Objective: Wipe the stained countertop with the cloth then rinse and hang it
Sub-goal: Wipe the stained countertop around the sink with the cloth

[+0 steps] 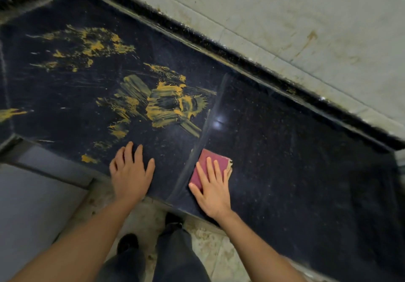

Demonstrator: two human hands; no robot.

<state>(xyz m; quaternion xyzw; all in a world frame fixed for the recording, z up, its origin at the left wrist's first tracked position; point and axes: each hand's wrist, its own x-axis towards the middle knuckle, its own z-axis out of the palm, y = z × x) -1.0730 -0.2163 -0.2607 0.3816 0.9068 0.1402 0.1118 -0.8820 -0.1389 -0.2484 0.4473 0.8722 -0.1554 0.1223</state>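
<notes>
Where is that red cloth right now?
In the head view, the red cloth lies flat near the front edge of the countertop, under the right hand, to the right of the yellow stains.

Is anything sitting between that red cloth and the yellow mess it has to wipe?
Nothing visible blocks the main yellow stain: only bare countertop lies between it and the cloth under the right hand. The left hand, flat on the countertop, sits between the cloth and the small front smear.

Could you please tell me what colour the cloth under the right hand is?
The cloth is dark red, with a yellowish soiled edge, seen in the head view.
</notes>
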